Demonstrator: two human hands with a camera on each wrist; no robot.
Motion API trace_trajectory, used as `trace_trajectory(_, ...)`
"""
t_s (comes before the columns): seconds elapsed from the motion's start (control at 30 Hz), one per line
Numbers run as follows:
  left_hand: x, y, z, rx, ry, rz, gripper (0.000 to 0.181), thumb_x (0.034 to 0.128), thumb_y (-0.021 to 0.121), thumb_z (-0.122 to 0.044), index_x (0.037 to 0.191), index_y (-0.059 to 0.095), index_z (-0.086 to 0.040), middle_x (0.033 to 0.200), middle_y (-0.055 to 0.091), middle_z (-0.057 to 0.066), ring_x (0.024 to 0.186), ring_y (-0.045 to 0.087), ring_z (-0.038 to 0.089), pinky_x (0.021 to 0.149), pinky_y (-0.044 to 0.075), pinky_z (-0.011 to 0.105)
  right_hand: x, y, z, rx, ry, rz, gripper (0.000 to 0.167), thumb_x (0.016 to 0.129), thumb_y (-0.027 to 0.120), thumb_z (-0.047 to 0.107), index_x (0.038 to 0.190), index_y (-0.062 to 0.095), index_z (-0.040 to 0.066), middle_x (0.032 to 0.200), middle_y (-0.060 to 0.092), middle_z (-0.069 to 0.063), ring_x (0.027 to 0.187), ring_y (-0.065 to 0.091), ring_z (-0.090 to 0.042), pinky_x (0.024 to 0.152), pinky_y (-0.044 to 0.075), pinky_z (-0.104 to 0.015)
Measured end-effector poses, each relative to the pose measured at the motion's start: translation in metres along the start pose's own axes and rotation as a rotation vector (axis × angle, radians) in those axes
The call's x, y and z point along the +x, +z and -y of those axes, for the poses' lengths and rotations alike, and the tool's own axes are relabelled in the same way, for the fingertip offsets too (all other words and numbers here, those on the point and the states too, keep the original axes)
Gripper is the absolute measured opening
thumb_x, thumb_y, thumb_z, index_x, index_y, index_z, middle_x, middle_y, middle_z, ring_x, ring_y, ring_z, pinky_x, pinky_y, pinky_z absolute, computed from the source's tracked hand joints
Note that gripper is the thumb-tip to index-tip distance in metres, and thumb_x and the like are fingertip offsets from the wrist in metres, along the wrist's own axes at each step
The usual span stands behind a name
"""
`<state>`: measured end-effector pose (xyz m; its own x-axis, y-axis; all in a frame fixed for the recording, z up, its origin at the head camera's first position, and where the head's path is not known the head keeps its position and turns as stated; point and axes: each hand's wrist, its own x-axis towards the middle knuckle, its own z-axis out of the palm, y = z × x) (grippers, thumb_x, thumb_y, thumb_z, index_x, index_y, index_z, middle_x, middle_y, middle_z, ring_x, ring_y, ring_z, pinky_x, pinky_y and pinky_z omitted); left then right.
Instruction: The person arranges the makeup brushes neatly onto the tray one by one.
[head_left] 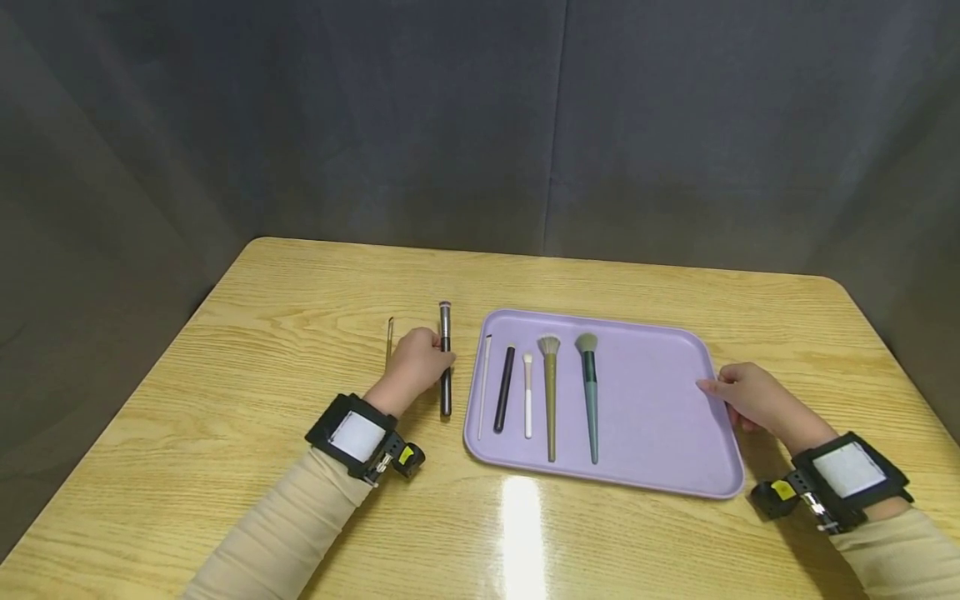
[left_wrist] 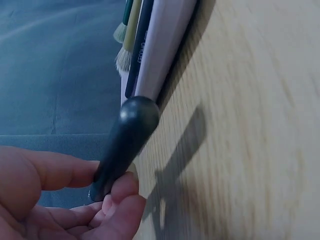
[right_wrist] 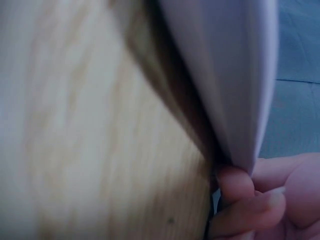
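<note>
My left hand (head_left: 417,363) pinches a dark-handled makeup brush (head_left: 446,387) with a silver ferrule, just left of the lilac tray. In the left wrist view the brush's rounded handle end (left_wrist: 136,117) points toward the camera, lifted off the wood with its shadow beside it. My right hand (head_left: 757,400) grips the right rim of the tray (head_left: 660,417), thumb over the edge and fingers beneath. Lying side by side on the tray are a thin white brush (head_left: 484,387), a black one (head_left: 505,390), a short white one (head_left: 528,396), an olive-handled one (head_left: 551,400) and a green-handled one (head_left: 591,400).
A thin brush (head_left: 389,342) lies on the wooden table (head_left: 247,350) behind my left hand, partly hidden by it. Dark grey cloth (head_left: 450,125) hangs beyond the table's back edge. Light glares off the wood in front of the tray.
</note>
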<state>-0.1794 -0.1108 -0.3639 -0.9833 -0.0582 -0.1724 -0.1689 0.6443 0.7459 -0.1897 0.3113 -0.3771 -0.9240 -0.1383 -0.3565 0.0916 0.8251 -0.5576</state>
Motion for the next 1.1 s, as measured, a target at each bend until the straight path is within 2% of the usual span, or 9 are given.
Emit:
trace_trajectory(0.17, 0.0, 0.004, -0.002, -0.046, -0.018, 0.024, 0.017, 0.094, 0.062, -0.008, 0.099, 0.06, 0.008, 0.078, 0.059, 0.011, 0.053, 0.051, 0.013, 0.048, 0.045, 0.022, 0.0, 0.0, -0.001, 0.002, 0.007, 0.004, 0.035, 0.101, 0.052, 0.022, 0.071, 0.046, 0.005, 0.056, 0.048, -0.002, 0.046, 0.042, -0.013, 0.046, 0.038, -0.028)
trace_trajectory(0.33, -0.002, 0.008, -0.005, -0.075, -0.009, 0.034, 0.018, 0.0933, 0.062, -0.007, 0.102, 0.06, 0.01, 0.075, 0.059, 0.011, 0.05, 0.052, 0.013, 0.047, 0.046, 0.022, 0.001, 0.0, -0.001, 0.006, 0.008, 0.007, 0.034, 0.101, 0.051, 0.021, 0.071, 0.046, 0.005, 0.057, 0.048, -0.002, 0.047, 0.042, -0.013, 0.046, 0.039, -0.028)
trace_trajectory(0.6, -0.005, 0.014, -0.009, -0.129, 0.016, 0.04, 0.012, 0.0926, 0.062, -0.004, 0.089, 0.06, 0.006, 0.066, 0.055, 0.007, 0.047, 0.05, 0.013, 0.044, 0.042, 0.02, 0.001, -0.001, -0.001, -0.004, -0.006, 0.005, 0.035, 0.101, 0.051, 0.021, 0.071, 0.046, 0.005, 0.057, 0.048, -0.002, 0.046, 0.042, -0.013, 0.046, 0.039, -0.028)
trace_trajectory(0.83, -0.009, 0.021, -0.012, -0.149, 0.031, 0.056, 0.013, 0.0926, 0.062, -0.004, 0.094, 0.06, 0.009, 0.066, 0.055, 0.006, 0.048, 0.051, 0.012, 0.044, 0.042, 0.02, 0.0, 0.0, 0.0, -0.007, 0.004, 0.0, 0.035, 0.101, 0.051, 0.022, 0.072, 0.046, 0.005, 0.057, 0.048, -0.002, 0.047, 0.042, -0.013, 0.047, 0.038, -0.028)
trace_trajectory(1.1, -0.012, 0.025, -0.012, -0.149, 0.034, 0.064, 0.012, 0.0923, 0.064, -0.005, 0.088, 0.061, 0.006, 0.069, 0.057, 0.008, 0.05, 0.052, 0.013, 0.046, 0.045, 0.021, -0.002, 0.0, 0.0, -0.016, 0.01, 0.001, 0.034, 0.102, 0.05, 0.022, 0.073, 0.046, 0.005, 0.058, 0.047, -0.002, 0.047, 0.04, -0.014, 0.047, 0.037, -0.028)
